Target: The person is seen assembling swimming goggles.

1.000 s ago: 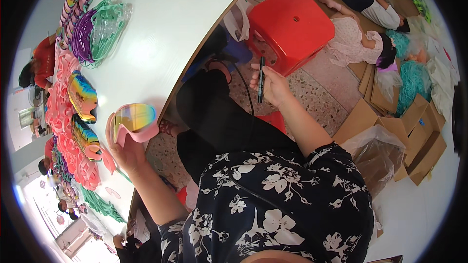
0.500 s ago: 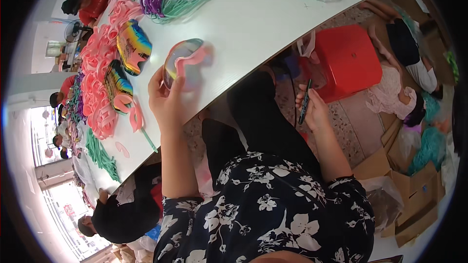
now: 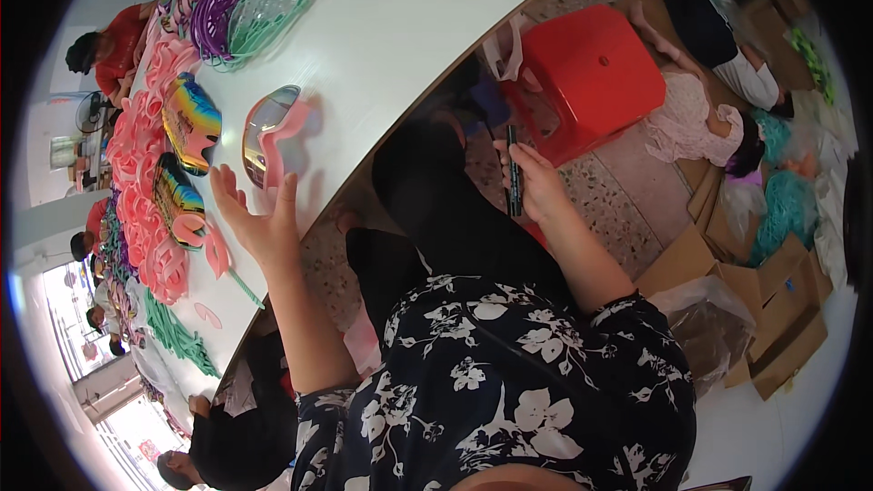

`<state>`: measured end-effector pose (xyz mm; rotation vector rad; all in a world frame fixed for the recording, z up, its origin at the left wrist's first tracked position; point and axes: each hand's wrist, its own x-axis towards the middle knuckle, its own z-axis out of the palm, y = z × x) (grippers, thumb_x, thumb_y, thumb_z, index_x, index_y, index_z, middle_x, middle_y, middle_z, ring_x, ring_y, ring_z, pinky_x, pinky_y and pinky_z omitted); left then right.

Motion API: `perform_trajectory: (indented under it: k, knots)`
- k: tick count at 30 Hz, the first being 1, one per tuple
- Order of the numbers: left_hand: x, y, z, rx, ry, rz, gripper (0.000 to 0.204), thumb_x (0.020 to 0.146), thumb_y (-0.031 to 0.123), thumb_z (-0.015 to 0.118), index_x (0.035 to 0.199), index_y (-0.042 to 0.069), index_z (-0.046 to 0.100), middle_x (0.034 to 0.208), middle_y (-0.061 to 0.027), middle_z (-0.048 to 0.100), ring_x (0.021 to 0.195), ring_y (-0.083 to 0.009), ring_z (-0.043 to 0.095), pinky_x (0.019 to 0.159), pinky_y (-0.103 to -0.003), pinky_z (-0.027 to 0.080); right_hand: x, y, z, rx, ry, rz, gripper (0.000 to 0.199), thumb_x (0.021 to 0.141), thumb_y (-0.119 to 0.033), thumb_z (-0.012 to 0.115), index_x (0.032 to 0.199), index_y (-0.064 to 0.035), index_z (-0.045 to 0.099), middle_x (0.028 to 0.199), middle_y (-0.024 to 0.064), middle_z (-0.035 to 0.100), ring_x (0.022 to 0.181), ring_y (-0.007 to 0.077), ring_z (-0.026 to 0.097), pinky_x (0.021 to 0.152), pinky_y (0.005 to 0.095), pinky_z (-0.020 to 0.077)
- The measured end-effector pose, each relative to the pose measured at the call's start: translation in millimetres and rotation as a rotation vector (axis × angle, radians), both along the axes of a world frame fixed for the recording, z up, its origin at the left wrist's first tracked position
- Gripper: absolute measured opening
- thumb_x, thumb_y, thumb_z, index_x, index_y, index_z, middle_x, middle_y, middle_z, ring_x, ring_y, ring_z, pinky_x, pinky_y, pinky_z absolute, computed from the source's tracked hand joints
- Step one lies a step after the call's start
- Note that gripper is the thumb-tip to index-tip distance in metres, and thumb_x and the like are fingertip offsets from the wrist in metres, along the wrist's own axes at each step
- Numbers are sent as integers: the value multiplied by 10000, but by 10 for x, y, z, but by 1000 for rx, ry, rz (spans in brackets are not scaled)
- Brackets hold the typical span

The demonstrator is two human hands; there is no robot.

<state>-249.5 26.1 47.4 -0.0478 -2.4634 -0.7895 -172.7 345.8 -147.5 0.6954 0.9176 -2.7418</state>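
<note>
On the white table [image 3: 364,64] lies a goggle lens [image 3: 262,138], mirrored and see-through, with a pink nose frame [image 3: 277,141] on it. Just below it is my left hand [image 3: 259,214], its fingers spread and nothing in its palm. The thumb tip comes close to the frame's lower end; whether they touch I cannot tell. My right hand [image 3: 536,186], off the table edge above my lap, is closed round a black marker pen [image 3: 515,177]. Two rainbow-mirrored goggle lenses [image 3: 193,123] lie left of my left hand, the lower one [image 3: 177,195] beside a loose pink frame [image 3: 215,250].
Pink foam frames [image 3: 141,164] pile along the table's left. Purple and green cord bundles [image 3: 259,14] lie at the far side, green strips [image 3: 177,332] nearer. A red stool [image 3: 591,77] stands to the right, with cardboard boxes [image 3: 773,309] beyond. Other people [image 3: 241,427] sit around.
My left hand has let go of the lens and drawn back toward me, its fingers opening. The whole view has shifted, with the table moving left. The pen stays in my right hand.
</note>
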Motion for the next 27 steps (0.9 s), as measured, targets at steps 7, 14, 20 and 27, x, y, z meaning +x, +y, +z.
perform_trajectory:
  k: [7, 14, 20, 27]
  knots:
    - [156, 32, -39, -301, 399, -125, 673, 856, 136, 749, 1403, -48, 402, 1402, -198, 486, 1277, -325, 500, 1083, -439, 388, 10, -84, 48, 15, -4, -79, 251, 970, -218, 648, 1148, -41, 646, 863, -29, 586, 744, 73, 559, 650, 229, 461]
    - [760, 1118, -375, -46, -374, -691, 425, 806, 167, 788, 1159, -8, 628, 1116, -182, 651, 1080, -351, 619, 907, -408, 512, -1, -341, 294, 5, 40, -41, 157, 954, -186, 676, 1049, -81, 607, 939, -9, 611, 835, 90, 602, 678, 237, 489]
    - [698, 1272, -1095, 172, -696, -593, 324, 910, 176, 694, 1164, -9, 617, 915, -152, 700, 772, -269, 700, 711, -346, 558, 67, -464, 282, 128, 64, 14, 174, 938, -183, 696, 1047, -82, 604, 955, 5, 615, 858, 98, 602, 695, 249, 497]
    - [664, 1345, -1153, -35, -573, -602, 260, 888, 206, 709, 1034, 0, 648, 775, -161, 671, 681, -295, 678, 611, -361, 528, 40, -410, 170, 207, -22, 18, 200, 971, -283, 654, 962, -86, 623, 738, -48, 533, 595, 37, 467, 503, 210, 343]
